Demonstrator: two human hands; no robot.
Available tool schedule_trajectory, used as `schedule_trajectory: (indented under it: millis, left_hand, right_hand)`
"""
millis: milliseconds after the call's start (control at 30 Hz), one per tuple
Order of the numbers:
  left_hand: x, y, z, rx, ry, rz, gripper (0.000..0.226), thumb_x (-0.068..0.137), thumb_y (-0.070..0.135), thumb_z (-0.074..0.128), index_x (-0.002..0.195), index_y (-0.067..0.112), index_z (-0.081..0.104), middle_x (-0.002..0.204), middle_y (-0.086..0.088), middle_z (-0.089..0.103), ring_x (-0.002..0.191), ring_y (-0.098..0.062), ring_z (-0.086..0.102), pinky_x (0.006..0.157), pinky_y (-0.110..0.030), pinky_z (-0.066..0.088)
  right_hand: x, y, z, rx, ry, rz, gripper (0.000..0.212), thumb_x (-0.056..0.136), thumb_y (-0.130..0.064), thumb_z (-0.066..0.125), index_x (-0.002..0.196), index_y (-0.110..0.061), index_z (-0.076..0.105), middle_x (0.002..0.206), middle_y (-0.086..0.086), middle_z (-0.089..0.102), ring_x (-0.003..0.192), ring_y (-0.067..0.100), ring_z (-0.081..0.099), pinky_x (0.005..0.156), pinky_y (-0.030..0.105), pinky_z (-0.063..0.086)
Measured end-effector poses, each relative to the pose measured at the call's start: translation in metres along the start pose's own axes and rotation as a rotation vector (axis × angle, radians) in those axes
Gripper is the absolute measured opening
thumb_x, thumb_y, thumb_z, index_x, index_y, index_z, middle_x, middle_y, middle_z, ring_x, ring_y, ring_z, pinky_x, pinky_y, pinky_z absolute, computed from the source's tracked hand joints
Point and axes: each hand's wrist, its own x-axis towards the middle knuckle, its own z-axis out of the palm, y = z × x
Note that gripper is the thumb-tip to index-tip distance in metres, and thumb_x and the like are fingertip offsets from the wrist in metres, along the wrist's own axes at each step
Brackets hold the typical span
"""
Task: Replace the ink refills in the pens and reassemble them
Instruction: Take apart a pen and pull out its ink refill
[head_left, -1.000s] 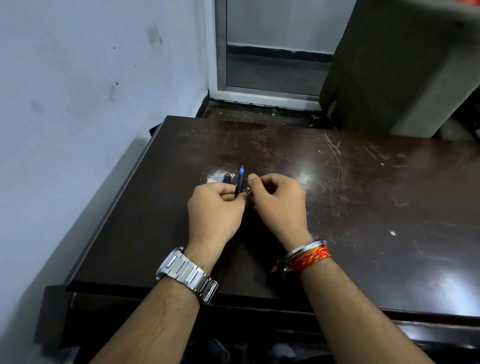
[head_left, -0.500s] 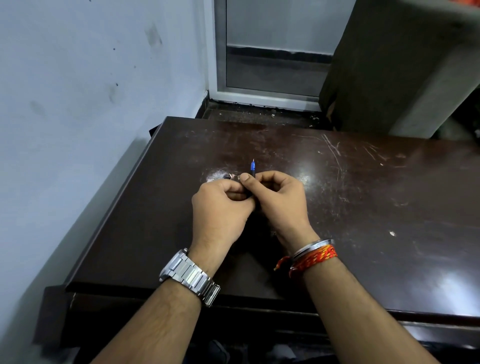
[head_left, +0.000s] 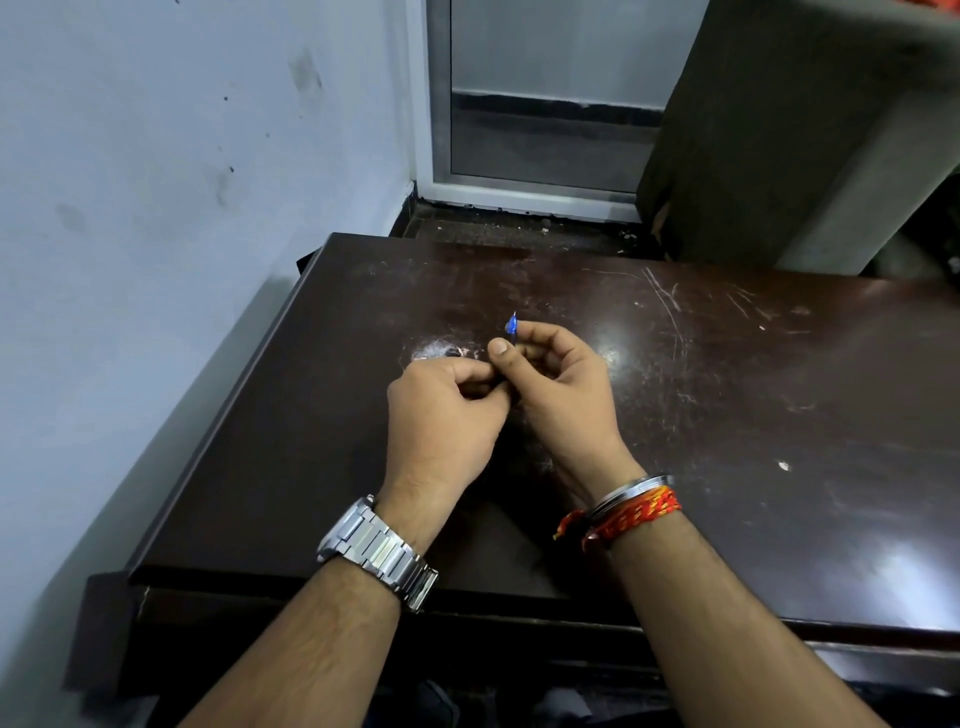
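Both hands meet over the middle of the dark brown table (head_left: 727, 415). My right hand (head_left: 561, 395) pinches a pen between thumb and fingers; only its blue tip (head_left: 511, 326) sticks out above the fingers, pointing away from me. My left hand (head_left: 441, 415), with a steel watch on the wrist, is closed against the lower part of the pen, which the fingers hide. A small dark pen part (head_left: 457, 353) lies on the table just beyond my left knuckles, on a whitish scuffed patch.
A pale wall runs along the table's left edge. Beyond the far edge are a door frame (head_left: 519, 192) and a dark cabinet (head_left: 779, 130) at the back right. The scratched tabletop stretches away to the right.
The blue tip has shifted right and sunk deeper into my right fingers, so less of the pen shows. My hands have drawn closer together around it.
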Motion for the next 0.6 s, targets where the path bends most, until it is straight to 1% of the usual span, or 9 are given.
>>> schedule_trajectory:
  millis: [67, 133, 200, 267, 367, 467, 500, 567, 600]
  left_hand:
    - [0.0000, 0.0004, 0.0008, -0.003, 0.000, -0.007, 0.009, 0.077, 0.020, 0.084, 0.081, 0.027, 0.080, 0.056, 0.025, 0.064, 0.065, 0.013, 0.066, 0.058, -0.003, 0.047]
    - [-0.0004, 0.0014, 0.0014, -0.010, 0.007, -0.009, 0.010, 0.077, 0.020, 0.084, 0.086, 0.023, 0.082, 0.060, 0.024, 0.065, 0.066, 0.014, 0.066, 0.057, -0.001, 0.045]
    - [-0.0005, 0.0026, 0.0012, -0.017, 0.013, -0.006, 0.009, 0.077, 0.020, 0.084, 0.087, 0.021, 0.082, 0.061, 0.024, 0.065, 0.067, 0.015, 0.066, 0.057, 0.000, 0.044]
    - [-0.0005, 0.0037, 0.0009, -0.019, 0.013, -0.002, 0.007, 0.078, 0.020, 0.082, 0.085, 0.022, 0.082, 0.060, 0.023, 0.065, 0.065, 0.014, 0.066, 0.056, -0.001, 0.046]
    - [-0.0008, 0.0037, 0.0016, -0.012, 0.027, -0.004, 0.004, 0.078, 0.021, 0.083, 0.079, 0.024, 0.080, 0.056, 0.022, 0.065, 0.062, 0.010, 0.067, 0.056, -0.004, 0.047]
    - [-0.0013, 0.0027, 0.0026, -0.017, 0.025, -0.017, 0.008, 0.077, 0.020, 0.084, 0.084, 0.023, 0.082, 0.061, 0.021, 0.068, 0.063, 0.010, 0.067, 0.056, -0.002, 0.046]
    - [-0.0012, 0.0024, 0.0026, -0.013, 0.027, -0.014, 0.009, 0.076, 0.020, 0.084, 0.084, 0.023, 0.082, 0.062, 0.020, 0.069, 0.064, 0.010, 0.067, 0.057, -0.003, 0.047]
    - [-0.0009, 0.0022, 0.0021, 0.010, 0.030, -0.001, 0.006, 0.076, 0.022, 0.083, 0.082, 0.024, 0.081, 0.062, 0.020, 0.069, 0.066, 0.009, 0.068, 0.058, -0.005, 0.049]
    - [-0.0009, 0.0021, 0.0021, 0.022, 0.028, 0.009, 0.004, 0.076, 0.022, 0.081, 0.079, 0.023, 0.081, 0.062, 0.018, 0.071, 0.065, 0.007, 0.068, 0.058, -0.008, 0.051]
  right_hand:
    - [0.0009, -0.0016, 0.0002, 0.041, -0.016, 0.027, 0.015, 0.094, -0.005, 0.065, 0.104, -0.015, 0.067, 0.078, -0.001, 0.076, 0.067, 0.004, 0.068, 0.063, 0.019, 0.053]
    - [0.0017, -0.0041, 0.0002, 0.087, -0.011, 0.055, 0.017, 0.095, -0.005, 0.061, 0.108, -0.015, 0.066, 0.082, 0.000, 0.077, 0.064, 0.002, 0.066, 0.059, 0.016, 0.050]
    - [0.0017, -0.0035, -0.0001, 0.078, 0.012, 0.037, 0.019, 0.093, -0.015, 0.068, 0.112, -0.015, 0.065, 0.088, -0.002, 0.075, 0.067, 0.001, 0.065, 0.062, 0.017, 0.051]
    - [-0.0003, -0.0033, 0.0006, 0.019, 0.036, 0.004, 0.031, 0.088, -0.023, 0.076, 0.115, -0.014, 0.064, 0.090, -0.002, 0.072, 0.075, 0.001, 0.066, 0.068, 0.019, 0.053]
    - [-0.0002, -0.0023, 0.0003, -0.008, 0.024, -0.014, 0.022, 0.091, -0.013, 0.072, 0.112, -0.012, 0.066, 0.081, -0.002, 0.070, 0.072, 0.005, 0.066, 0.069, 0.022, 0.054]
    - [0.0010, -0.0029, 0.0005, 0.023, 0.010, 0.016, 0.018, 0.095, -0.005, 0.058, 0.107, -0.015, 0.068, 0.084, 0.004, 0.074, 0.071, 0.010, 0.065, 0.066, 0.023, 0.054]
    - [0.0011, -0.0027, 0.0007, 0.033, 0.007, 0.014, 0.016, 0.095, -0.006, 0.059, 0.105, -0.016, 0.068, 0.085, 0.004, 0.074, 0.071, 0.011, 0.065, 0.065, 0.023, 0.054]
    - [0.0005, -0.0020, 0.0017, 0.023, 0.016, -0.022, 0.010, 0.092, -0.017, 0.070, 0.102, -0.018, 0.069, 0.083, -0.002, 0.072, 0.068, 0.004, 0.065, 0.063, 0.020, 0.052]
    - [0.0000, -0.0014, 0.0019, 0.001, 0.028, -0.043, 0.014, 0.089, -0.021, 0.074, 0.101, -0.019, 0.069, 0.083, -0.004, 0.071, 0.069, 0.003, 0.066, 0.064, 0.019, 0.052]
